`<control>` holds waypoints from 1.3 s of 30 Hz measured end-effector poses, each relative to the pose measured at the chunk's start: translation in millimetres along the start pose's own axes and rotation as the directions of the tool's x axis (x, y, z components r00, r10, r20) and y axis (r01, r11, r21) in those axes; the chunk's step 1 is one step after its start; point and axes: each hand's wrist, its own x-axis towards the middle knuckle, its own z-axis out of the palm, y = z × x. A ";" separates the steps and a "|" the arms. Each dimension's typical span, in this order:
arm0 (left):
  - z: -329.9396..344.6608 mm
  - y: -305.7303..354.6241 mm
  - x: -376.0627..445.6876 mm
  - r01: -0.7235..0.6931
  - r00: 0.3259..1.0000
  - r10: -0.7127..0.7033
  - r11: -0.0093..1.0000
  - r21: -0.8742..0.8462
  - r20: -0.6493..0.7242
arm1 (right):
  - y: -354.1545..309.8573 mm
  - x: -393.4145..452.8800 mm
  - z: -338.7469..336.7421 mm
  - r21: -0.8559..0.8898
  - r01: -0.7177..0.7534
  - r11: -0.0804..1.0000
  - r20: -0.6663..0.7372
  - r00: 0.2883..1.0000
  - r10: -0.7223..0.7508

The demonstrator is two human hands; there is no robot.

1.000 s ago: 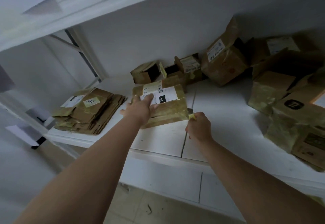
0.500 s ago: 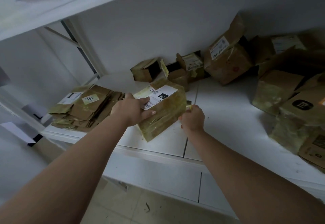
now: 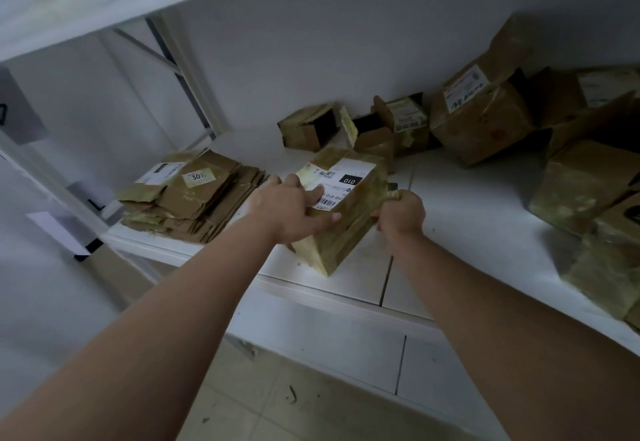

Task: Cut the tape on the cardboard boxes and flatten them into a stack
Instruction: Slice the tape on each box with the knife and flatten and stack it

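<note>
We see both arms stretched forward over the white shelf (image 3: 467,218). The taped box (image 3: 349,212) sits tilted near the shelf's front edge, one lower corner down on the surface, its white shipping label (image 3: 337,180) facing up. The left hand (image 3: 291,210) lies across the box's left side, palm down, thumb along the near face and fingers spread over the label: a firm hold on the box. The right hand (image 3: 401,212) is curled into a tight fist against the box's right edge, closed around a small yellowish tool with a dark tip (image 3: 393,187); we cannot tell what kind. Left of the box, on the same shelf, rests a stack of flattened cardboard (image 3: 194,198). Behind and to the right of the box, unflattened boxes (image 3: 485,118) crowd against the wall.
</note>
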 end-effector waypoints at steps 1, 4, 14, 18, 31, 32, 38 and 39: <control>1.6 0.4 -0.2 0.007 1.000 -0.007 1.000 0.015 -0.010 | 0.0 2.8 0.5 -0.003 0.000 1.000 -0.002 1.000 0.000; 11.0 -0.2 2.8 0.026 0.999 -0.028 0.997 -0.075 -0.018 | 0.7 5.7 0.9 -0.029 0.005 1.000 -0.002 1.000 -0.005; 37.7 -2.5 11.2 0.041 0.999 -0.045 0.926 -0.376 -0.002 | 1.1 -40.2 -1.1 -0.102 0.024 0.994 0.252 0.968 0.002; 42.4 -1.0 10.5 0.047 0.998 -0.058 0.913 -0.406 -0.014 | 4.8 -84.2 0.8 -0.110 0.099 0.989 0.394 0.918 -0.048; 32.1 15.5 -9.1 0.114 0.993 -0.094 0.918 -0.381 0.073 | -6.6 -84.5 -28.7 -0.145 0.078 0.986 0.502 0.865 0.005; 33.6 14.1 -7.7 0.117 0.993 -0.097 0.918 -0.380 0.073 | -4.7 -89.5 -27.9 -0.160 0.100 0.982 0.527 0.850 0.000; 36.4 15.9 -3.6 0.133 0.991 -0.123 0.918 -0.373 0.051 | 8.2 -112.8 -29.7 -0.166 0.139 0.976 0.623 0.782 -0.005; 36.6 17.3 -4.4 0.139 0.990 -0.130 0.918 -0.373 0.048 | 8.4 -113.1 -31.3 -0.165 0.133 0.977 0.631 0.775 0.001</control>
